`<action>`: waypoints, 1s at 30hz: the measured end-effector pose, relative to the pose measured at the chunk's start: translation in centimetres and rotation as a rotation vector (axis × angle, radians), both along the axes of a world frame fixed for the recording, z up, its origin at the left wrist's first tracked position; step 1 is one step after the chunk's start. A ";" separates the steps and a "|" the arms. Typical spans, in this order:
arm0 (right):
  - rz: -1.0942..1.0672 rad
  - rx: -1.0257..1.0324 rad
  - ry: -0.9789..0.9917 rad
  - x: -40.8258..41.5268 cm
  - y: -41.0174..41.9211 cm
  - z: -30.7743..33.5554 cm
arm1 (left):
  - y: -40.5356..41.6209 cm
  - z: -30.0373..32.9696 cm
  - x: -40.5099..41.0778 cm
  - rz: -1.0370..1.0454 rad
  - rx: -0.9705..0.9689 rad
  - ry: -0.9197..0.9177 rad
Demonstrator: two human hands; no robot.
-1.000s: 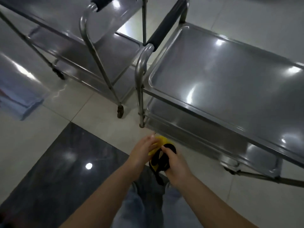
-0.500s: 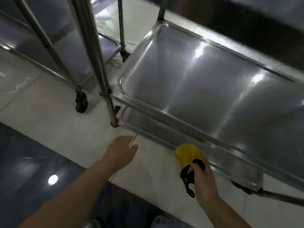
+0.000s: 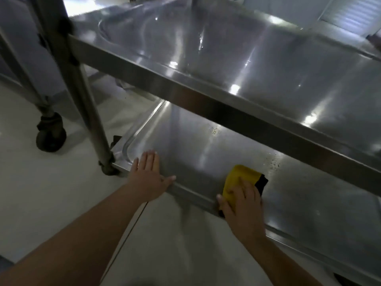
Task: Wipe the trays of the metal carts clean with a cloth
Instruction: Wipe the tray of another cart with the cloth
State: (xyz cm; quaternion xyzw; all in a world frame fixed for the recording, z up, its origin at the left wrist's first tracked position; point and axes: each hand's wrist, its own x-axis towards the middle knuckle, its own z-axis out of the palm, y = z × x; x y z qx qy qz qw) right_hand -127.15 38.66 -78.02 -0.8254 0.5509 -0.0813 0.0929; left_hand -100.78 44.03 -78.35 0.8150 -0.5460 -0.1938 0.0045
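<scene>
my right hand [image 3: 241, 200] flat on yellow cloth [image 3: 240, 178], near front edge of lower tray [image 3: 185, 141]. left hand [image 3: 149, 174] spread, bracing front-left corner. cloth soft, likely slides easy on steel; press through palm.

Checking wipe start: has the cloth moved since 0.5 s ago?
Yes. The cloth went from off the cart, short of the lower tray's front rim, to over that rim and flat on the tray, under the right hand.
</scene>
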 end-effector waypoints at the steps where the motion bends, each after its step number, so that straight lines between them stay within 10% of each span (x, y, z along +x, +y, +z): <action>1: -0.023 0.019 -0.043 -0.3 -0.4 -0.7 | 0.1 -0.7 0.1 -0.004 -0.005 -0.033; 9: -0.083 -0.007 0.047 2.2 -7.2 -2.4 | -0.1 -3.1 0.4 -0.015 -0.057 -0.106; 19: 0.459 0.022 0.134 12.1 -7.5 -2.2 | 0.3 -2.2 0.6 -0.054 -0.025 -0.118; 26: -0.091 0.030 -0.019 5.0 -12.2 -2.3 | 0.3 -3.6 0.9 -0.063 -0.082 -0.102; 30: 0.005 0.026 0.023 10.1 -13.7 -2.7 | 0.3 -4.1 1.0 -0.071 -0.116 -0.135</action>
